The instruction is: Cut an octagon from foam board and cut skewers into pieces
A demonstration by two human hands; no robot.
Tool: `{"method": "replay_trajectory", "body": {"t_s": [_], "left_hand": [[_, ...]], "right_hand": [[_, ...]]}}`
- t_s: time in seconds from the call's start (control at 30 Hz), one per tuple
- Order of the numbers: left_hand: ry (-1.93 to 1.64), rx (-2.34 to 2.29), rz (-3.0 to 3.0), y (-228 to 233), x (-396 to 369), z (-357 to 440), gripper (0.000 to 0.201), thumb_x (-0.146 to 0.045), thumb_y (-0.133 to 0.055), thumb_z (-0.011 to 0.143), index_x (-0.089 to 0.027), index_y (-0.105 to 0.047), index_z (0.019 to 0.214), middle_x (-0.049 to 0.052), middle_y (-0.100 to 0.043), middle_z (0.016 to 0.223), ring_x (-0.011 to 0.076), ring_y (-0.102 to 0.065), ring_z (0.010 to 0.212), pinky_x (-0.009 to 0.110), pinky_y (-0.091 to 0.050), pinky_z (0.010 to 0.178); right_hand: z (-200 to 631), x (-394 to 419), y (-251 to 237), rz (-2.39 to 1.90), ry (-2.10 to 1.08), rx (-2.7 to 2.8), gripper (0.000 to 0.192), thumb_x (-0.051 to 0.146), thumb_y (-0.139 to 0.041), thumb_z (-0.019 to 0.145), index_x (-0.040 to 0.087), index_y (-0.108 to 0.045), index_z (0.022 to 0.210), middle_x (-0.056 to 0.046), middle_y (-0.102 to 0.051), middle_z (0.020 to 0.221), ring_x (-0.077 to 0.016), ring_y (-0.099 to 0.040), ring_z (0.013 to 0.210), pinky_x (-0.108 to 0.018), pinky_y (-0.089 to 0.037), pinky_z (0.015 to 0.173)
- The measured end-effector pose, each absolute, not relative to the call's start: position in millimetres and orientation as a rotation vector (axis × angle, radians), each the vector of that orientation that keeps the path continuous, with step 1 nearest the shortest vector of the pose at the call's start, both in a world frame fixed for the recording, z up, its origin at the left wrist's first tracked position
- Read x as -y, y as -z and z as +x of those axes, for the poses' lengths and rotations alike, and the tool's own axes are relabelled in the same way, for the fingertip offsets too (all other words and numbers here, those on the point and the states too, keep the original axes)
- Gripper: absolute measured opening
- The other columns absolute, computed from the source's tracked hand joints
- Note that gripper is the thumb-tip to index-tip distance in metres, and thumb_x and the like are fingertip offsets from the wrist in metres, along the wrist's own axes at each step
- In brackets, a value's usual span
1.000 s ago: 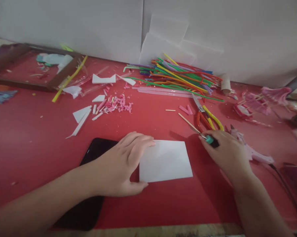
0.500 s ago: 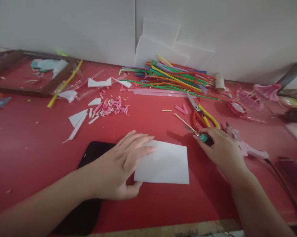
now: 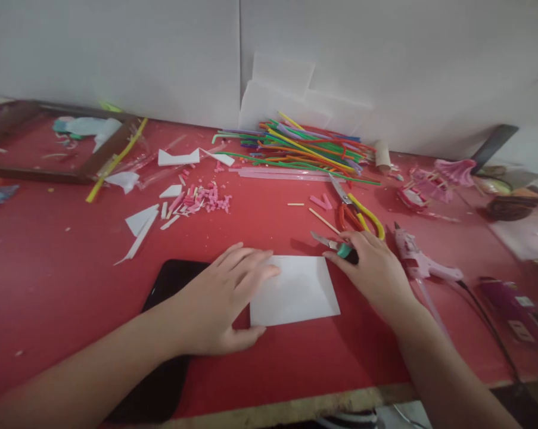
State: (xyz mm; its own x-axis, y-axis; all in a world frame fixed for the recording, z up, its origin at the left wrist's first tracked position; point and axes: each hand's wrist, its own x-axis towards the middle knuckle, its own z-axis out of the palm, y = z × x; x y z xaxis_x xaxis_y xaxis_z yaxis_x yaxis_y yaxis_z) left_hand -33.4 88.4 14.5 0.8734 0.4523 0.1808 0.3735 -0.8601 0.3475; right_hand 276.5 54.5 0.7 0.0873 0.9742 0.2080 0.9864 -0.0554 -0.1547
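Note:
My left hand (image 3: 226, 298) lies with fingers stretched out over the left part of a white piece of paper (image 3: 299, 292), its thumb by the lower left corner. Under my left wrist is a black flat slab, like a tablet or phone (image 3: 179, 275). My right hand (image 3: 376, 271) grips a small knife (image 3: 344, 249) with a green and black handle. The knife's blade points left, just above the paper's upper edge. A thin wooden stick (image 3: 323, 220) lies beside my right fingertips, and scissors (image 3: 361, 215) with red and yellow handles lie just beyond.
A pink glue gun (image 3: 423, 259) with a cord is at right. Pink snippets (image 3: 206, 198) and white paper scraps (image 3: 141, 223) lie behind my left hand. Colourful pipe cleaners (image 3: 304, 146) are piled by the wall. A brown frame (image 3: 78, 176) sits far left, pink craft pieces (image 3: 438, 185) far right.
My right hand has brought the knife left to the paper's upper right corner, off the stick. The paper has turned slightly anticlockwise. My left hand stays on it. The view has shifted a little.

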Motion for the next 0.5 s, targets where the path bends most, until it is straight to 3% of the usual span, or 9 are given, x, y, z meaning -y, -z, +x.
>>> {"method": "replay_trajectory", "body": {"t_s": [0.23,0.33,0.43,0.5], "left_hand": [[-0.342,-0.601,2.733,-15.1,-90.8,-33.5,0.071,-0.048,-0.072,0.081,-0.012,-0.045,0.136,0.022,-0.05,0.145,0.0383,-0.047,0.134,0.061,-0.033,0.114],[-0.326,-0.531,2.696,-17.8,-91.7,-34.9,0.073,-0.046,-0.073,0.081,-0.012,-0.042,0.138,0.022,-0.051,0.144,0.0359,-0.048,0.134,0.059,-0.034,0.115],[-0.32,-0.511,2.671,-20.4,-92.5,-35.7,0.075,-0.045,-0.075,0.081,-0.013,-0.039,0.139,0.022,-0.052,0.144,0.0349,-0.048,0.135,0.06,-0.033,0.116],[-0.306,-0.529,2.663,-20.8,-92.8,-36.3,0.087,-0.055,-0.077,0.077,-0.014,-0.035,0.141,0.024,-0.048,0.147,0.0375,-0.046,0.138,0.062,-0.034,0.115]], "right_hand": [[281.2,-54.4,-5.4,-2.121,-0.109,1.9,0.041,0.05,-0.071,0.085,0.021,-0.064,0.112,-0.009,-0.07,0.108,-0.0329,-0.066,0.102,-0.044,-0.051,0.083],[283.9,-54.1,-5.4,-1.991,-0.197,1.939,0.032,0.045,-0.067,0.089,0.022,-0.065,0.112,-0.007,-0.071,0.109,-0.0296,-0.066,0.103,-0.043,-0.051,0.086],[284.6,-52.6,-5.3,-1.873,-0.168,2.044,0.021,0.039,-0.06,0.094,0.022,-0.067,0.104,-0.006,-0.072,0.105,-0.0278,-0.066,0.103,-0.042,-0.05,0.088],[284.7,-52.6,-6.3,-1.833,-0.11,2.063,0.02,0.039,-0.06,0.094,0.021,-0.069,0.097,-0.006,-0.072,0.099,-0.0264,-0.066,0.096,-0.04,-0.05,0.085]]}}
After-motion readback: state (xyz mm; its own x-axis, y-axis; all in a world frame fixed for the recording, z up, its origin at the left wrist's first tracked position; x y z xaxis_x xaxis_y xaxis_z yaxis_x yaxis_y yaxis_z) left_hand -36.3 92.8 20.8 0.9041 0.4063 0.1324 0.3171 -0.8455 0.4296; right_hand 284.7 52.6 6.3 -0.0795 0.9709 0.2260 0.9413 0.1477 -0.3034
